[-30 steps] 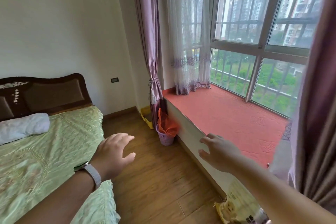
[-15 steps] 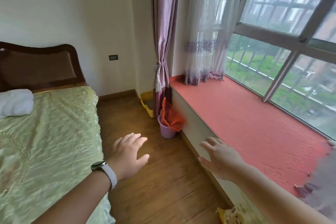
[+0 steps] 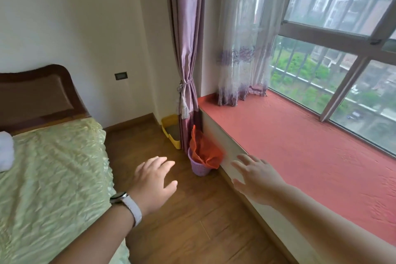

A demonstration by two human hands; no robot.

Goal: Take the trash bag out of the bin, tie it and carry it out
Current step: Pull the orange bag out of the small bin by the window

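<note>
— Where's the bin (image 3: 200,165)?
— On the floor (image 3: 192,221) against the window ledge (image 3: 300,146), orange bag (image 3: 204,150) sticking out. Open floor beside the bed (image 3: 53,178).
— And the hands?
— Left hand (image 3: 154,180) and right hand (image 3: 260,178) spread wide, empty, short of it.

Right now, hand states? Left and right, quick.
Left hand: open, fingers spread, holding nothing.
Right hand: open, fingers spread, holding nothing, short of the orange trash bag in the purple bin.
</note>
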